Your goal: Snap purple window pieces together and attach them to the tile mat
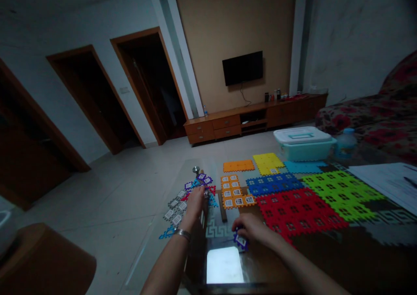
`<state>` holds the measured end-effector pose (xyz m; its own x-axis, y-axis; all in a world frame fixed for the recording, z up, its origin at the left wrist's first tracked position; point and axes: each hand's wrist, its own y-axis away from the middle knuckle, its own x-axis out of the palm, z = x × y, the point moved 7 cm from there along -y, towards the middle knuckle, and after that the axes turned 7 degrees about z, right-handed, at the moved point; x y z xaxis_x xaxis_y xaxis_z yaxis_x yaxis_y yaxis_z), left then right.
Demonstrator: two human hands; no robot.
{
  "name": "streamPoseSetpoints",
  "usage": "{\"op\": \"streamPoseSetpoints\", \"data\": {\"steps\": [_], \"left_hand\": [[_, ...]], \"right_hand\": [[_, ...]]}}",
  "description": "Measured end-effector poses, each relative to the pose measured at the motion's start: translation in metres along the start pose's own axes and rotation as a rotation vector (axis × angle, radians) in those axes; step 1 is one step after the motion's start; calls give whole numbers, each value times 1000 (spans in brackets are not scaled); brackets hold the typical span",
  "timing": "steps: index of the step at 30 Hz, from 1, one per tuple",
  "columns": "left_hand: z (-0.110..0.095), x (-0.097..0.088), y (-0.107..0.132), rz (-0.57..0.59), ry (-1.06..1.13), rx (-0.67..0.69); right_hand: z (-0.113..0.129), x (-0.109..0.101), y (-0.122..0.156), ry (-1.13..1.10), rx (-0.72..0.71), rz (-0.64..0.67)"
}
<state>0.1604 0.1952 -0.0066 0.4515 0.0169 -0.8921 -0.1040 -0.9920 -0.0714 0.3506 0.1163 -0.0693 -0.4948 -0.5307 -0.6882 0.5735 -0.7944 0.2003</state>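
My right hand [250, 225] pinches a purple interlocking tile [240, 239] with a white window insert, low over the glass table. My left hand [196, 199], a metal bracelet at its wrist, reaches onto a loose heap of tiles at the table's left side. Its fingertips are dim and partly hidden, so I cannot tell whether they grip a piece. Around it lie grey tiles [177, 212], purple tiles [204, 179] and a few blue and red ones. Between and beyond my hands is a joined orange panel [232, 192] with white windows.
Joined red [301, 212], blue [273, 183], lime green [345, 193], yellow [267, 162] and plain orange [239, 166] panels cover the table's right and far parts. Behind them stand a lidded teal box [304, 149] and a bottle [345, 145]. Paper [387, 182] lies at right.
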Motion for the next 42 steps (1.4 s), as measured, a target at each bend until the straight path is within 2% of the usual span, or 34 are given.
{"op": "streamPoseSetpoints", "data": {"steps": [2,5,7,10,12,14,17,19,24,26,30,33,42], "left_hand": [[-1,-8,4,-38,40,-24],[-3,-5,19,30,122,-46],[-4,11,37,163,187,-50],[-6,42,69,365,270,-47],[-6,60,84,422,301,-49],[-3,69,92,398,308,-60],[4,68,99,319,291,-78],[6,64,105,316,278,-64],[-16,63,124,534,127,157],[-25,63,126,551,94,210],[-33,65,124,496,72,183],[-36,65,124,491,71,159],[-42,67,127,487,78,123]], "right_hand": [[-2,-3,1,14,-27,29],[-4,-15,5,88,-35,-81],[-4,-19,11,144,9,-121],[-1,-15,22,199,116,-68],[3,-7,28,242,165,-13],[5,0,32,286,198,7],[2,4,34,307,214,-35],[-4,5,32,305,206,-56],[-13,10,27,313,110,-46],[-10,14,27,307,42,-41],[5,23,31,279,-127,-31],[14,27,33,257,-198,-26],[16,24,26,182,-190,41]]}}
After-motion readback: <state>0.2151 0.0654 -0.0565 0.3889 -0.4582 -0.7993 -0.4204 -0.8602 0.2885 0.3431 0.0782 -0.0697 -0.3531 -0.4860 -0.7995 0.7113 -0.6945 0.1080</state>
